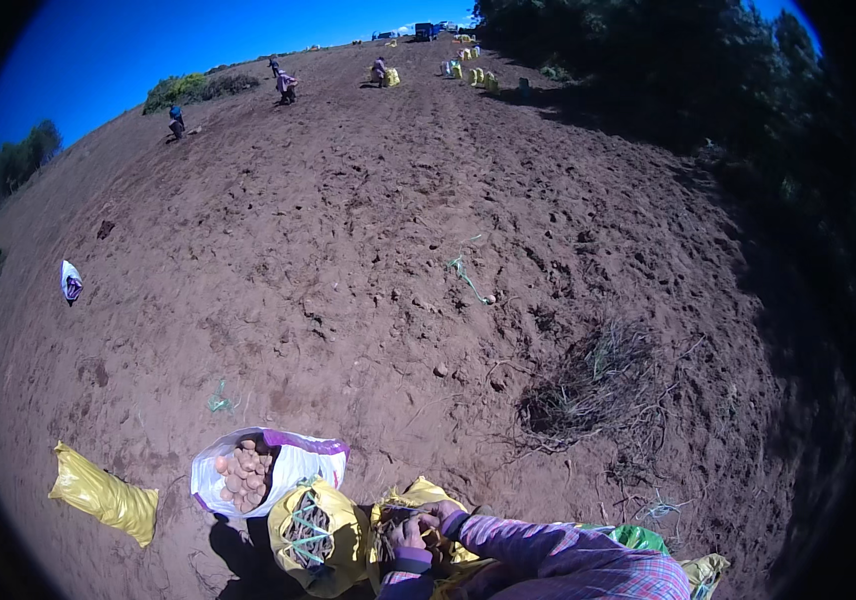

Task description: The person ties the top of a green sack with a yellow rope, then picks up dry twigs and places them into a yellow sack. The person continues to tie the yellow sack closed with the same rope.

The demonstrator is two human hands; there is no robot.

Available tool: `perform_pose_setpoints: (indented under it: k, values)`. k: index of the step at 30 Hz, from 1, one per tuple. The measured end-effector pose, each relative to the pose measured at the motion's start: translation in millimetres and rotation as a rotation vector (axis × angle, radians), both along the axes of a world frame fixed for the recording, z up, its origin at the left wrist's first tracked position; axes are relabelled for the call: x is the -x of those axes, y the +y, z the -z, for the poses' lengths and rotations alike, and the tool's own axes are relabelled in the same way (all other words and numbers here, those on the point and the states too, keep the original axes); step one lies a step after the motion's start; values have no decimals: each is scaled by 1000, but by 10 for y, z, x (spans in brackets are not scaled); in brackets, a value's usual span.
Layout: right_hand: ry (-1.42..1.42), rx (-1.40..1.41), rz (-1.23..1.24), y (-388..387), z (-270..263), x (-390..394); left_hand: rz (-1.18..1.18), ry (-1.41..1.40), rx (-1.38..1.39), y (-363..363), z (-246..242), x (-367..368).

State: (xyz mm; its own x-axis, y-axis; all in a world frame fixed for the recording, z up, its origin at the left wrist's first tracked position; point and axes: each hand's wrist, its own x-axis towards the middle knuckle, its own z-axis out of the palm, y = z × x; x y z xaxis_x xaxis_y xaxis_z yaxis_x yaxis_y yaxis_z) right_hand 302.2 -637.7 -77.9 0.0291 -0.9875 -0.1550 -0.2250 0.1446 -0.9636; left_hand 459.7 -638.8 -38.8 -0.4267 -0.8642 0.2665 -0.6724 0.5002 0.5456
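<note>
Both of my hands are at the mouth of a yellow woven sack (419, 491) at the bottom centre. My left hand (409, 534) is low over the opening, and my right hand (439, 516) lies close beside it, with fingers bent at the sack's edge. What the fingers grip is too small to tell. To the left stands another yellow sack (349, 536), its mouth laced with green twine (311, 538) over dry stalks. Beyond it, an open white and purple sack (304, 454) holds potatoes (246, 476).
A yellow sack (105, 495) lies at the left. Dry brush (600, 382) and green twine (465, 274) lie on the ploughed soil. A green and white sack (634, 538) is by my right arm. Several people (287, 86) and upright sacks (484, 79) are far off.
</note>
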Motion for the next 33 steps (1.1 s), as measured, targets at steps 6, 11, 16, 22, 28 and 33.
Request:
perform_pose_setpoints:
  k: [6, 11, 16, 22, 28, 33]
  values:
    - [287, -90, -66, -165, 140, 190, -210, 701, -915, -132, -225, 7]
    - [509, -145, -174, -119, 49, 253, -66, 358, -549, 118, -1064, -26]
    - [399, -32, 96, 63, -90, 339, 3, 470, -377, 263, -1227, -366]
    - [417, 39, 108, 127, -646, 58, -258, 238, -315, 193, -648, -854]
    - [635, -63, -66, -126, -648, -518, -672, 391, -385, -434, 305, -892]
    - [818, -143, -145, -316, -232, -537, -690, 366, -367, -763, 894, -674]
